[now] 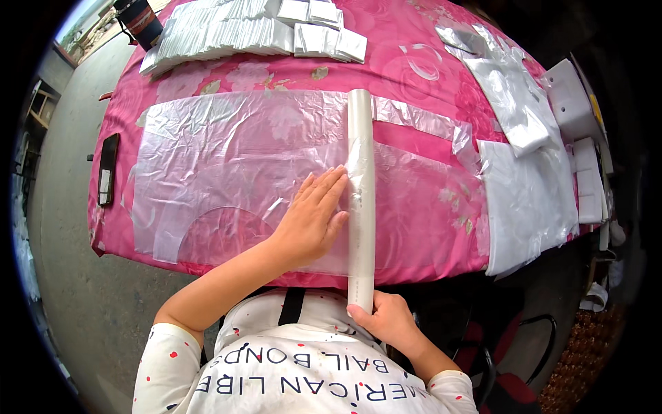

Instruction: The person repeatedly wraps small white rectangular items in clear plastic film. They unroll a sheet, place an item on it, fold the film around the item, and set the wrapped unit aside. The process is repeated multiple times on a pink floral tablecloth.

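A long whitish tube point(360, 207) lies across the pink table, pointing away from me, with clear plastic film around its far part. My right hand point(392, 319) grips its near end, thumb on top, just past the table's front edge. My left hand point(318, 210) rests flat on a thin clear plastic sheet point(200, 148), fingers stretched out and fingertips close against the tube's left side. The sheet is wrinkled, has a curved cut edge near the front, and reaches toward the left part of the table. More clear film point(420, 200) spreads to the right of the tube.
Rows of folded white packets point(227, 38) stand at the far left beside a dark cup point(140, 24). A phone point(107, 169) lies at the left edge. Stacked clear plastic bags point(527, 200) and white boxes point(572, 100) occupy the right. A red chair point(514, 390) is below right.
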`<action>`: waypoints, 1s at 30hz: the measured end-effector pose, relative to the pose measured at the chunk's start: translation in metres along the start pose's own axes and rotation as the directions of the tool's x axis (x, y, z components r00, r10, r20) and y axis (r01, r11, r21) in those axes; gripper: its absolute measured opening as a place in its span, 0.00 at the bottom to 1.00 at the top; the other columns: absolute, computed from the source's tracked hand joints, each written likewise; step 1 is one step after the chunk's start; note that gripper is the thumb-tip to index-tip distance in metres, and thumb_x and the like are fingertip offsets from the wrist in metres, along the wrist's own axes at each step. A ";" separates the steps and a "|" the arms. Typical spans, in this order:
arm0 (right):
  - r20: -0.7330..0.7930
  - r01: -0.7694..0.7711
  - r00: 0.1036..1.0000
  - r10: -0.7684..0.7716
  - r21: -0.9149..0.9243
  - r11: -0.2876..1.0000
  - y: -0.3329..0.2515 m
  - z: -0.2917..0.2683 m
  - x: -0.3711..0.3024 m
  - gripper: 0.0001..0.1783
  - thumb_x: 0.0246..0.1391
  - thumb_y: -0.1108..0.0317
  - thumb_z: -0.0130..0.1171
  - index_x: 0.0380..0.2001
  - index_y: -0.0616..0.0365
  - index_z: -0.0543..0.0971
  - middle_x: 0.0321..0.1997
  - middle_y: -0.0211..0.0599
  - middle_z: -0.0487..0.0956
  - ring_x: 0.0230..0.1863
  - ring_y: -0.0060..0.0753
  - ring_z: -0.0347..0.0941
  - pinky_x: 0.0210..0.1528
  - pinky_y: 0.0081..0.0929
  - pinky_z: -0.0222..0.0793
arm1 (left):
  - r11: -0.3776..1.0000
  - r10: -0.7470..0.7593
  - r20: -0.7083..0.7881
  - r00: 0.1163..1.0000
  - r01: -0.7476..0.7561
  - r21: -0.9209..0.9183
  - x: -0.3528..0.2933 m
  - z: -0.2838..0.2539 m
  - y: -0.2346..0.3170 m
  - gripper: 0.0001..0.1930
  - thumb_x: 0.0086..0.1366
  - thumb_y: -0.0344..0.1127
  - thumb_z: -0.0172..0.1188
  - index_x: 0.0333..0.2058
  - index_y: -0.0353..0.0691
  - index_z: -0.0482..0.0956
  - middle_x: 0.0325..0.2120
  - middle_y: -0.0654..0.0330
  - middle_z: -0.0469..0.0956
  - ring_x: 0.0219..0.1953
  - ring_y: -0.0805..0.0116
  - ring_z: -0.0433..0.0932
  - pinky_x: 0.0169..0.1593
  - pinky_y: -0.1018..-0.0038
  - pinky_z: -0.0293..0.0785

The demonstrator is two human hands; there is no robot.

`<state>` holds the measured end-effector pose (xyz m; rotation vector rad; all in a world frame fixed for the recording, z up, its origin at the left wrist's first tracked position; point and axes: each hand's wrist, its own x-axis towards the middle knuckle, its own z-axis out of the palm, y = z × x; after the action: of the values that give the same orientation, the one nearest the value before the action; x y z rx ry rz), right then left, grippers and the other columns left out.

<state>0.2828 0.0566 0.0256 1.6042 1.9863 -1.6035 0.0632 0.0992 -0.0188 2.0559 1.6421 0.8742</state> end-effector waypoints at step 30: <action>-0.568 0.526 0.816 -0.113 0.808 -0.264 -0.029 -0.198 0.246 0.14 0.62 0.64 0.42 0.44 0.62 0.69 0.47 0.45 0.74 0.48 0.41 0.71 0.51 0.40 0.69 | 0.929 0.045 0.101 0.994 -0.079 0.363 0.008 0.020 -0.004 0.31 0.57 0.37 0.41 0.56 0.20 0.55 0.59 0.36 0.53 0.64 0.46 0.49 0.66 0.58 0.41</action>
<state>0.2506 0.3671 -0.0298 1.4072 0.7890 -4.1082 0.0747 0.1097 -0.0345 2.3653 1.8076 0.5095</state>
